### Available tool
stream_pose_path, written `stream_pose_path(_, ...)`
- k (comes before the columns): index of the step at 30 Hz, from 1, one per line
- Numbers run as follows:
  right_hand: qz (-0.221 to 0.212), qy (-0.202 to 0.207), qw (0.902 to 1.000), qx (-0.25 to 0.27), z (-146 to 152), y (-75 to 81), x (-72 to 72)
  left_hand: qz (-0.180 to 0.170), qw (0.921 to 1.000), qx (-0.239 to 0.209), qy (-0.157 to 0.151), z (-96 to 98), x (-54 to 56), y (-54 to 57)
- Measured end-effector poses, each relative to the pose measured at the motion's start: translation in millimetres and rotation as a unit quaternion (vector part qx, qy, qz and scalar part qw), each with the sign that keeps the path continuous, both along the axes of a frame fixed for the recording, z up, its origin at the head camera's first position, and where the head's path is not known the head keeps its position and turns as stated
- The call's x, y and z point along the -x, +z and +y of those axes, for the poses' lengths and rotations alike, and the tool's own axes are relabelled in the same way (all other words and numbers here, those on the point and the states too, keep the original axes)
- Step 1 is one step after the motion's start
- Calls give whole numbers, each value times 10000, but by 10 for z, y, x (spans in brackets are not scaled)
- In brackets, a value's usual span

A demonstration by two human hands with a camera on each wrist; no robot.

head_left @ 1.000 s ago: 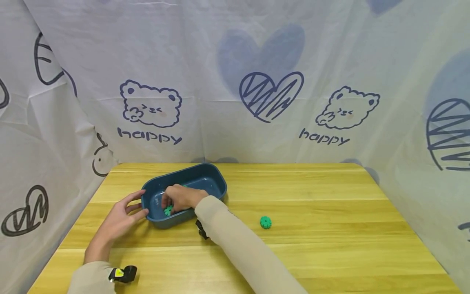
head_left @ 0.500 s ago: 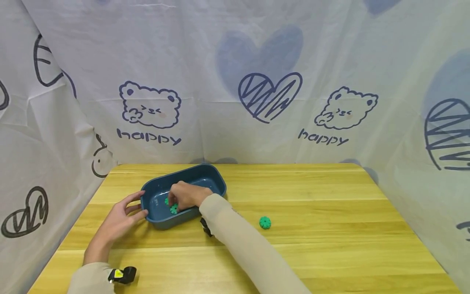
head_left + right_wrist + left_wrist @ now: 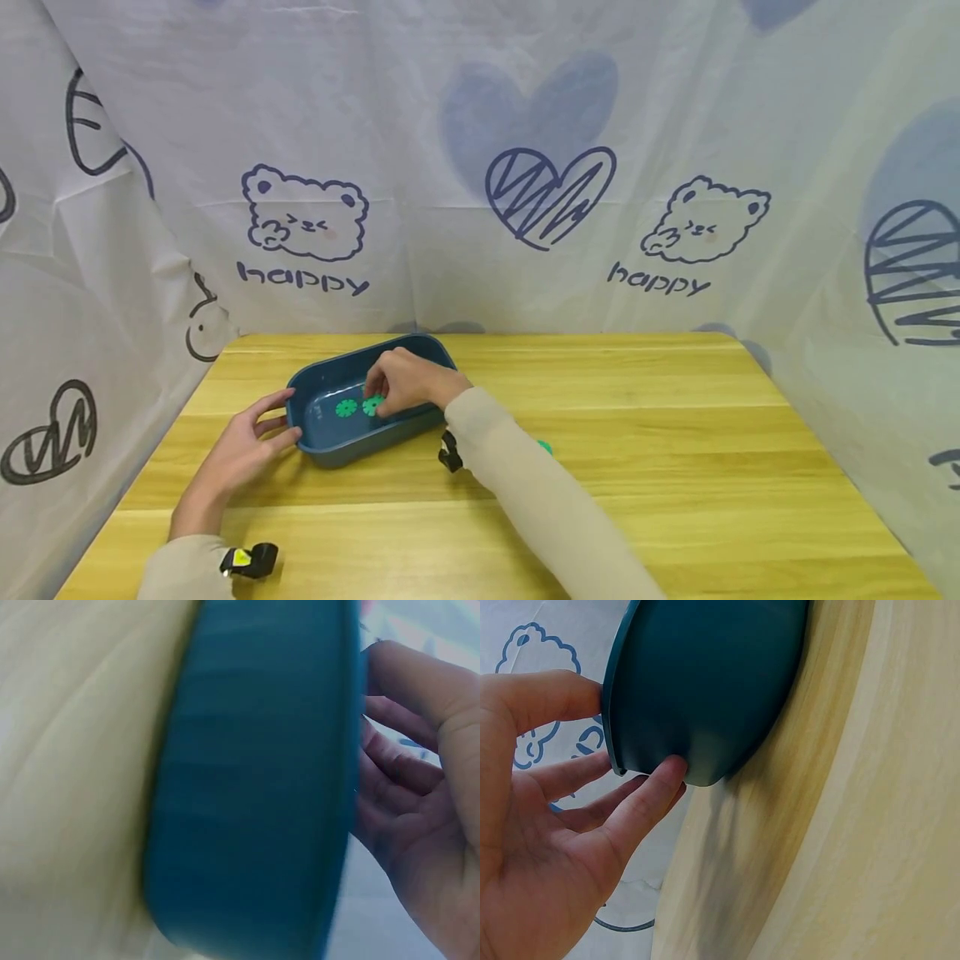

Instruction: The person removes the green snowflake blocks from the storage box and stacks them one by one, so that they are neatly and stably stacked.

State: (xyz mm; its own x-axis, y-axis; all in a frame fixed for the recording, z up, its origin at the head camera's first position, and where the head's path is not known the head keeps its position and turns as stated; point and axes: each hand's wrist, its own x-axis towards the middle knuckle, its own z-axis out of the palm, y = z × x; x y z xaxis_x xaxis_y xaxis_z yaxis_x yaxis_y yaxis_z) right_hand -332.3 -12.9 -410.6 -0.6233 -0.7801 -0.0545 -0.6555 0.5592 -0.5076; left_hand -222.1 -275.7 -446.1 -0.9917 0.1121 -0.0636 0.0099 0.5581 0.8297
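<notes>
A dark blue rectangular bin (image 3: 341, 454) stands on the table at the left. My left hand (image 3: 243, 450) holds its left end, thumb and index finger on the rim and wall; the left wrist view shows the fingertips against the bin (image 3: 705, 682). Inside the bin, my right hand (image 3: 408, 379) pinches a green notched building disc (image 3: 372, 406) low over the floor. A second green notched disc (image 3: 346, 408) lies flat just left of it, and a bit of green shows behind the fingers. In the right wrist view the bin wall hides the fingertips of my right hand (image 3: 420, 772).
Another green disc (image 3: 545, 447) lies on the wooden table (image 3: 675, 467), mostly covered by the right sleeve (image 3: 525, 483). A white printed cloth (image 3: 450, 275) hangs behind the table and along both sides.
My right hand has moved right and slightly back inside the bin with a green disc at its fingertips, uncovering the second disc. Its sleeve now overlaps the table disc. My left hand stays put.
</notes>
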Motion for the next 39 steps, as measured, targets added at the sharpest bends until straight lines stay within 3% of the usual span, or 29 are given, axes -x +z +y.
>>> stream_pose_path(7,191,-72,9993,313,335,162,-87,35,10000,46,-40,8,23,-4)
stream_pose_path(15,84,-336,9986,395,789,254,-260,4,10000,42,-32,9,37,-6)
stream_pose_path(30,356,-846,9946,478,1704,250,-616,-26,9999,153,9,-10,14,9)
stream_pose_path(39,281,-1225,9905,558,2105,194,-759,-66,9994,345,-29,2,9,4)
